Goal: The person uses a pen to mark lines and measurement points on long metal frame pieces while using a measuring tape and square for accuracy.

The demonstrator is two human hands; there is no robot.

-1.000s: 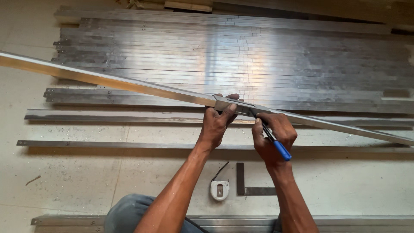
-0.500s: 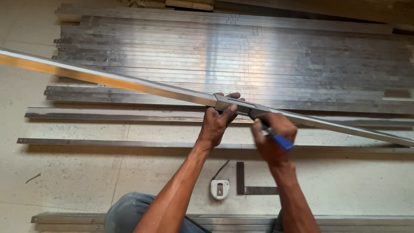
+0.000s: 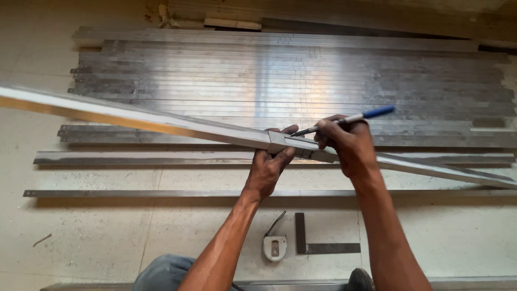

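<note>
Left hand (image 3: 267, 164) grips metal bar (image 3: 161, 123); right hand (image 3: 344, 143) angles pen (image 3: 344, 119)

A pale, speckled tiled floor (image 3: 97, 237) spreads under everything, dusted with grit and filings. Beyond the fingers (image 3: 285, 131), a wide stack of long grey metal bars (image 3: 280, 75) lies flat, catching a soft sheen of daylight. Past that stack, a small light wooden offcut (image 3: 232, 23) rests near the far edge. Nearer than the fingers, single thin metal strips (image 3: 134, 193) run straight across the floor, well apart.
</note>
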